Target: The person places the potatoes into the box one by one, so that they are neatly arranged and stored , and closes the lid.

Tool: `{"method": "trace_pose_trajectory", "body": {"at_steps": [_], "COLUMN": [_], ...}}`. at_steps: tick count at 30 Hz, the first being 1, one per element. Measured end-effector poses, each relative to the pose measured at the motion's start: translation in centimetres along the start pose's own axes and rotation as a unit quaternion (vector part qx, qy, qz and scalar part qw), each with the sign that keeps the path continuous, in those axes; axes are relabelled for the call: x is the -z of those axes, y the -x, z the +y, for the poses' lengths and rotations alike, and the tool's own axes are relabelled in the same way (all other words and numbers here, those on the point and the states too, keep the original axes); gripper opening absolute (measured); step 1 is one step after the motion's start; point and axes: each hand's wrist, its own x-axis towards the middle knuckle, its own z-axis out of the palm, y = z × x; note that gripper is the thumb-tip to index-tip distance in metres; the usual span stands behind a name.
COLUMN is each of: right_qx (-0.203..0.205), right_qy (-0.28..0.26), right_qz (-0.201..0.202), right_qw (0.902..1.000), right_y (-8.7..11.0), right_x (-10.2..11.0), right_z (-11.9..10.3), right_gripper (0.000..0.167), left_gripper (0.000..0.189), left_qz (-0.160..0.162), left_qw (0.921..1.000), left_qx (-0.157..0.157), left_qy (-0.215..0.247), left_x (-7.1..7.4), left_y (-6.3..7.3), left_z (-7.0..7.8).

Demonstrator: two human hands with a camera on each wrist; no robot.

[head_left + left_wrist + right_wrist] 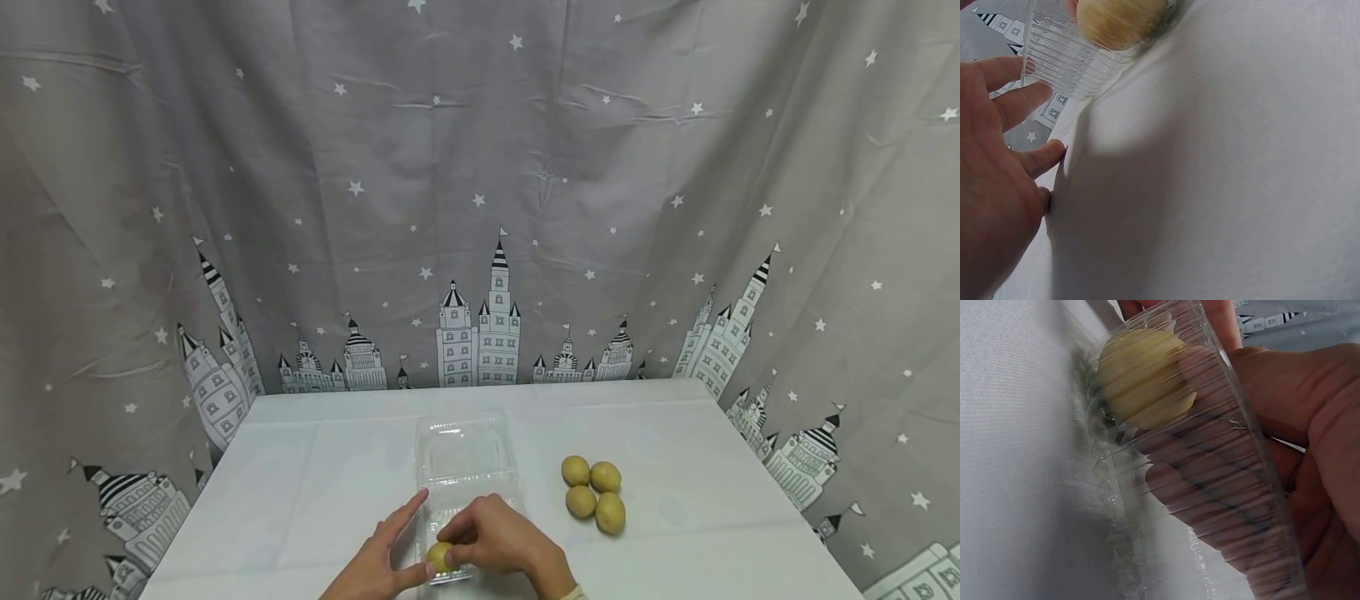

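Observation:
A clear plastic clamshell box point(467, 450) lies opened out, its lid part farther back. My right hand point(498, 533) reaches into the near part and pinches a yellow, lemon-like fruit point(438, 557) between thumb and fingers. Through the ribbed clear wall point(1222, 444), the right wrist view shows the fruit point(1144, 378) low in the box. On the left side, my left hand point(378, 558) spreads with straight fingers, its fingertips right at the box wall point(1063, 59) and its thumb close to the fruit.
Several similar yellow fruits point(581, 502) sit grouped to the right of the box on the white-covered table point(322, 475). A grey curtain point(480, 150) with stars and castles hangs behind the table and along its sides.

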Motion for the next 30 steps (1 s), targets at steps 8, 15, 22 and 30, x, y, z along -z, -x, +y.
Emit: {"method": "trace_pose_trajectory", "body": {"at_steps": [8,15,22,30], "right_qx": [0.021,0.038,0.021,0.03], "right_qy": [0.023,0.08,0.077,0.084], "right_qz": [0.0,0.022,0.032,0.055], "right_qw": [0.9995,0.9958,0.9963,0.9945], "right_y": [0.3,0.7,1.3,2.8], "right_x": [0.1,0.9,2.2,4.4], "right_z": [-0.1,-0.2,-0.3,-0.6], "right_gripper": [0.025,0.031,0.037,0.045], "left_gripper": [0.101,0.102,0.103,0.102], "left_qz": [0.0,0.012,0.012,-0.003], "left_qw": [0.9999,0.9998,0.9998,0.9999], "left_qx": [0.012,0.017,0.018,-0.007], "left_qy": [-0.001,-0.005,0.006,0.015], "left_x": [-0.1,-0.1,-0.1,0.1], "left_y": [0.1,0.2,0.2,0.2], "left_z": [0.3,0.4,0.4,-0.1]}}
